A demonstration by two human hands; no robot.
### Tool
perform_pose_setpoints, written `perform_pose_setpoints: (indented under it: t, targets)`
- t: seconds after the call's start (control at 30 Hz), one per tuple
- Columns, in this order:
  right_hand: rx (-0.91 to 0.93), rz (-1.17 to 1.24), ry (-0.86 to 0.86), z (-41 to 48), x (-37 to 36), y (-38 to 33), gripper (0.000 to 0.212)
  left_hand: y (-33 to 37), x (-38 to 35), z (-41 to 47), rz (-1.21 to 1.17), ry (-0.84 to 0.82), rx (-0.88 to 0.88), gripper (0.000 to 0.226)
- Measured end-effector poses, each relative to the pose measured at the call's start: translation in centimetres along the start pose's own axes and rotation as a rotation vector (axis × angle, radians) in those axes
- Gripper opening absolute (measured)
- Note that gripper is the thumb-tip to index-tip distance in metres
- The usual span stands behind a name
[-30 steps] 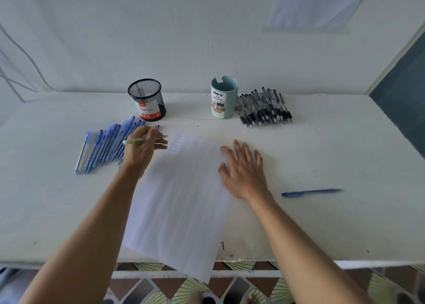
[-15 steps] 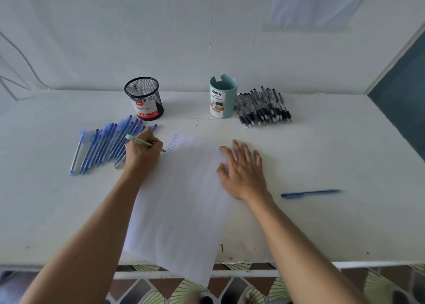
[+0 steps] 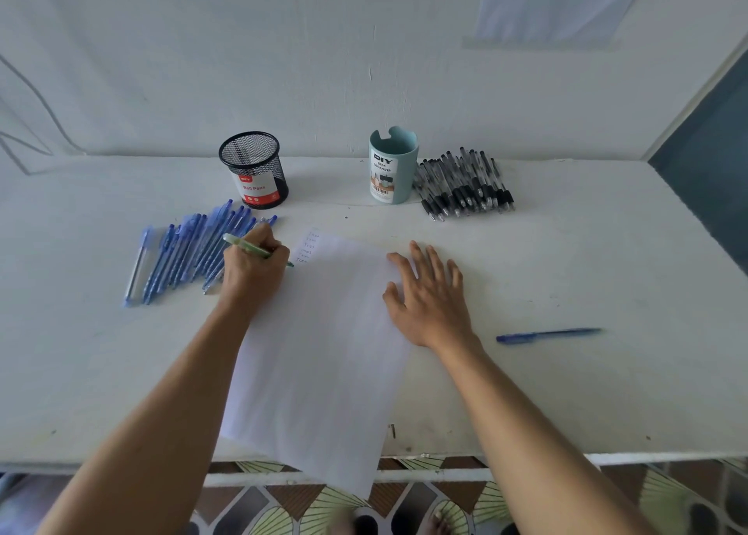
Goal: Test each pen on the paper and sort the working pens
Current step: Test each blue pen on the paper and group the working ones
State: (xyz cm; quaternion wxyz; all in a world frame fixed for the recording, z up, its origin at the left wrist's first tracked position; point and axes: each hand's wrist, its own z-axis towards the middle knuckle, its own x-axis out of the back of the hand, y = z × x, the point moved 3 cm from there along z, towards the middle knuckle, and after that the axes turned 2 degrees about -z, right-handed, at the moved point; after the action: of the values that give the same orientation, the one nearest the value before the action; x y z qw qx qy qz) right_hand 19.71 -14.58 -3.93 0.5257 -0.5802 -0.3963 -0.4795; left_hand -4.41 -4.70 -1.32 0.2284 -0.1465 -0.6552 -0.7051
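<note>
The left hand (image 3: 253, 269) pinches a green pen (image 3: 247, 246) in a writing grip, with the tip at the left edge of the paper (image 3: 319, 352), just below a short column of faint test marks (image 3: 308, 247). The right hand (image 3: 429, 291) lies flat with its fingers spread across the right edge of the sheet and holds nothing. Risk 1: the tip sits so near the edge that a stroke may run off onto the surface (image 3: 607, 271) and give no readable result. Risk 2: the sheet is pinned on one side only and its near corner overhangs the surface edge, so writing pressure or drag from the left forearm may pivot it or pull it off. Risk 3: the left hand works just beside the row of blue pens (image 3: 182, 251); a sideways sweep may scatter them and mix tested with untested. Risk 4: the marks are pale, so a working pen may be judged dead. The mesh cup (image 3: 255, 170), the teal desk organizer (image 3: 392, 166) and the black pens (image 3: 461, 186) stand well apart at the back. A single blue pen (image 3: 546, 335) lies loose to the right and may roll.
</note>
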Motion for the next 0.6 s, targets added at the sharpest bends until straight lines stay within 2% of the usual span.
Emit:
perform_pose_setpoints:
  t: [0.17,0.27,0.6]
  targets:
    - [0.004,0.002,0.005,-0.02,-0.04,0.07,0.06,0.6,-0.3,-0.47,0.02,-0.049,-0.044,0.024]
    - [0.006,0.001,0.0,0.02,-0.1,0.13,0.056,0.47,-0.11,-0.41,0.036,-0.013,-0.016,0.017]
    - [0.004,-0.005,-0.007,0.04,-0.03,0.1,0.054,1.03,-0.11,-0.87,-0.019,-0.052,-0.043,0.022]
